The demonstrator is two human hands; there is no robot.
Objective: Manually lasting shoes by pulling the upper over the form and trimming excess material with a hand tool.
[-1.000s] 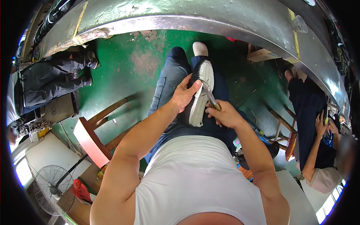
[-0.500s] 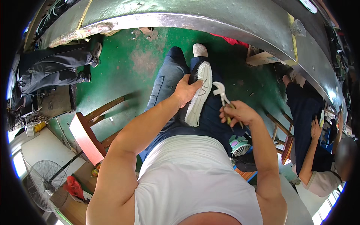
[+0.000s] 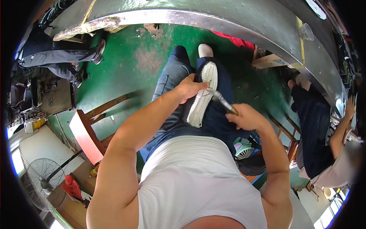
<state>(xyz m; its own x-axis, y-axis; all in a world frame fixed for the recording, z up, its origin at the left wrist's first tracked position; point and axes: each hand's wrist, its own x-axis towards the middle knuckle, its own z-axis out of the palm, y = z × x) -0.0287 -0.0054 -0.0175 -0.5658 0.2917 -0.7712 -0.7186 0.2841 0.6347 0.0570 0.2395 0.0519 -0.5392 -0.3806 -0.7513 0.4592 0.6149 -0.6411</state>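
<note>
A shoe upper [image 3: 201, 105] lies across my thighs with its pale underside up and its dark edge showing along the sides. My left hand [image 3: 188, 88] grips it from the left, the thumb pressed on the underside and the fingers around the dark side. In my right hand [image 3: 248, 117] is a pair of lasting pliers [image 3: 225, 102], held by the handles. The pliers' metal head meets the underside close to my left thumb; whether its jaws hold anything is too small to tell.
A metal-topped bench [image 3: 183, 21] curves across the front. At the left are a wooden stool [image 3: 87, 133], a wire fan [image 3: 44, 183] and a person's legs [image 3: 72, 56]. Another person [image 3: 316, 126] sits at the right. A small teal fan [image 3: 244, 149] is beside my right hip.
The pliers have swung left and turned, from beside the shoe onto its underside by my left thumb. My left hand keeps its hold. At the left, the other person's legs have shifted.
</note>
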